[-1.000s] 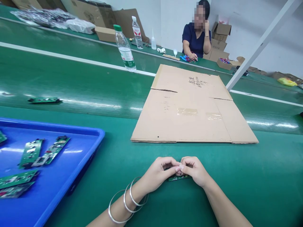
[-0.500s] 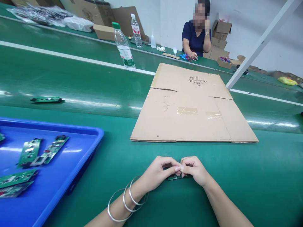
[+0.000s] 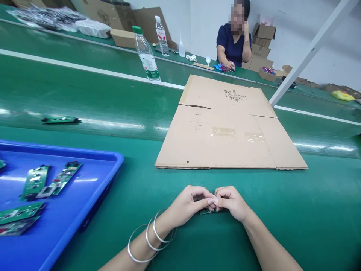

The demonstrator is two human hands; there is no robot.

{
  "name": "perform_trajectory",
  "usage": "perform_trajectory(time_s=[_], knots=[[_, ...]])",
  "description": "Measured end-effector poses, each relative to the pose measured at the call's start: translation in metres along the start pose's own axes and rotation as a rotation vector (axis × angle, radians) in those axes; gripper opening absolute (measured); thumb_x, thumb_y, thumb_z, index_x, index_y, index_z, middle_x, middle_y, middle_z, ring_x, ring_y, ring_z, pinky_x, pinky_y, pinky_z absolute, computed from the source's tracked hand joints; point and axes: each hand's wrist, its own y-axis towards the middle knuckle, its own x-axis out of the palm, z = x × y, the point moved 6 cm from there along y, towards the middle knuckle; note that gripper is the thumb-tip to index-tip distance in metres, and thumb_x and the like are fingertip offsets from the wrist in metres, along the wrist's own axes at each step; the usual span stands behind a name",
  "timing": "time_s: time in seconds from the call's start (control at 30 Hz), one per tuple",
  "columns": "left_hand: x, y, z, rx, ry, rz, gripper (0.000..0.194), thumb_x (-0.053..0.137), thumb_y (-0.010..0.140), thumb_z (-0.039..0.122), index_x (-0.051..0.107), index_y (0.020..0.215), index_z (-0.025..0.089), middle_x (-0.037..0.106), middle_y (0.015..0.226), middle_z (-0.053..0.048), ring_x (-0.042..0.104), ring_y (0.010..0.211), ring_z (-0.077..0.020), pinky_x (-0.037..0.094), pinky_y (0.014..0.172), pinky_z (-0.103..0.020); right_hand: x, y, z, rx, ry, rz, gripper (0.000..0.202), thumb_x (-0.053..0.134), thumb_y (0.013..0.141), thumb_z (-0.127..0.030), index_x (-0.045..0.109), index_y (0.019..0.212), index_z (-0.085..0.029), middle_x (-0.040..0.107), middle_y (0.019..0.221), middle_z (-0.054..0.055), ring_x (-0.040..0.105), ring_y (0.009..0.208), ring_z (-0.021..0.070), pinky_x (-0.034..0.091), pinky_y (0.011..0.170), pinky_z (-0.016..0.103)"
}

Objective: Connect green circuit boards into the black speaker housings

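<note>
A small green circuit board [image 3: 207, 212] lies low over the green work surface, mostly covered by my fingers. My left hand [image 3: 194, 201] is closed on it, with thumb and index finger pinched together at its upper edge. From the other side my right hand [image 3: 232, 203] is closed as well, its thumb and bent fingers meeting the left fingertips over the board. Whatever small part sits between the fingertips is hidden. Silver bangles [image 3: 152, 237] hang on my left wrist.
To the left stands a blue tray [image 3: 93, 210] with several circuit boards in it. Flattened cardboard [image 3: 225, 150] lies ahead of my hands. Beyond are a conveyor belt [image 3: 84, 101] carrying another board [image 3: 61, 120], a water bottle [image 3: 148, 62], and a seated person [image 3: 234, 41].
The circuit board on the conveyor belt has shifted slightly to the right. Both hands keep nearly the same pose over the board they hold.
</note>
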Motion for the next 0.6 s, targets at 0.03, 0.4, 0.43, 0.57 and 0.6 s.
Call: perform_trajectory(time_s=[0.03, 0.4, 0.43, 0.57, 0.6], knots=[[0.0002, 0.0001, -0.0002, -0.002, -0.006, -0.006, 0.018, 0.065, 0.068, 0.031, 0.068, 0.065, 0.014, 0.070, 0.062, -0.003, 0.061, 0.059, -0.0138, 0.047, 0.058, -0.023, 0.0002, 0.0001, -0.0002, 0.000, 0.004, -0.002, 0.046, 0.059, 0.071, -0.053, 0.050, 0.044, -0.017, 0.050, 0.051, -0.001, 0.048, 0.052, 0.0107, 0.035, 0.052, 0.024], [-0.0015, 0.0010, -0.0019, 0.005, 0.035, 0.010, 0.016, 0.066, 0.068, 0.030, 0.069, 0.065, 0.014, 0.070, 0.060, -0.002, 0.061, 0.058, -0.0139, 0.048, 0.057, -0.023, -0.0005, -0.0003, 0.0006, -0.005, -0.034, 0.005, 0.047, 0.058, 0.071, -0.055, 0.050, 0.044, -0.017, 0.049, 0.051, -0.002, 0.044, 0.051, 0.0103, 0.032, 0.051, 0.023], [-0.0014, 0.0014, -0.0021, 0.006, 0.039, 0.009, 0.016, 0.066, 0.068, 0.030, 0.069, 0.065, 0.015, 0.070, 0.060, -0.002, 0.061, 0.057, -0.0139, 0.048, 0.057, -0.023, -0.0005, -0.0004, 0.0009, -0.007, -0.038, 0.006, 0.047, 0.058, 0.071, -0.055, 0.050, 0.044, -0.017, 0.049, 0.051, -0.002, 0.044, 0.052, 0.0103, 0.032, 0.052, 0.024], [-0.0016, 0.0020, -0.0016, 0.008, 0.057, 0.013, 0.015, 0.067, 0.067, 0.029, 0.069, 0.063, 0.014, 0.069, 0.058, -0.002, 0.060, 0.056, -0.0130, 0.047, 0.056, -0.022, -0.0005, -0.0005, 0.0010, -0.014, -0.045, 0.009, 0.045, 0.058, 0.072, -0.052, 0.050, 0.044, -0.017, 0.050, 0.051, -0.001, 0.045, 0.052, 0.0104, 0.032, 0.053, 0.024], [-0.0015, 0.0018, -0.0013, 0.004, 0.050, 0.013, 0.015, 0.067, 0.066, 0.029, 0.068, 0.063, 0.014, 0.069, 0.058, -0.002, 0.060, 0.056, -0.0128, 0.047, 0.056, -0.022, -0.0004, -0.0005, 0.0009, -0.014, -0.043, 0.007, 0.045, 0.059, 0.072, -0.052, 0.050, 0.044, -0.017, 0.050, 0.051, -0.001, 0.045, 0.052, 0.0103, 0.032, 0.053, 0.024]])
